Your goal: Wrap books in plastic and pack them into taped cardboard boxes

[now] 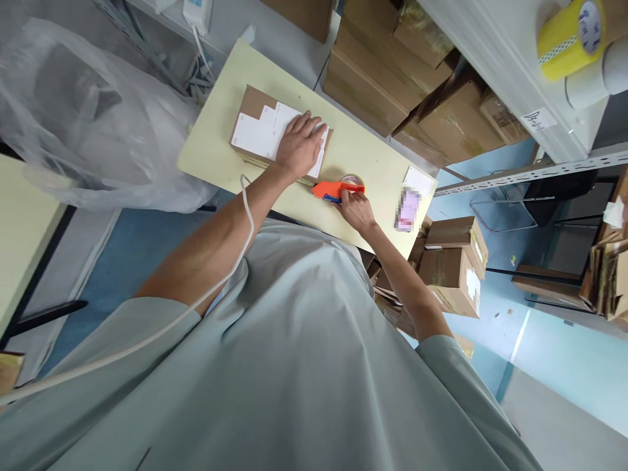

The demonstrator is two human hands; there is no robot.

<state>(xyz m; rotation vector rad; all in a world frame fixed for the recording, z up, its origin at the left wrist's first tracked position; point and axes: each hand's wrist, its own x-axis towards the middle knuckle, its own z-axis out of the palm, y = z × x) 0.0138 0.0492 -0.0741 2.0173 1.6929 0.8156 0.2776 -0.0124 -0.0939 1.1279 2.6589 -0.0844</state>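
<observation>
Shirt: pale grey-green cloth (314, 340) in soft folds, on the near side of the carton (260, 100).
Cable: smooth, white and round (248, 226), curving across the left arm toward the carton's near edge.
Right hand (357, 209): fingers curled closed around an orange plastic tape dispenser (328, 190) with a blue part, by the carton's near right corner; contact between dispenser and carton cannot be told.
Left hand (300, 147): palm down, fingers extended, flat on the carton's top, grasping nothing.
Carton: brown cardboard block topped with smooth, step-edged white paper (258, 134).
Tabletop (210, 140): smooth, cream, flat, beneath the carton.
Plastic bag: translucent, crinkled sheeting (142, 131), left of the carton.
Stacked boxes: brown cardboard (367, 85), beyond the carton.
</observation>
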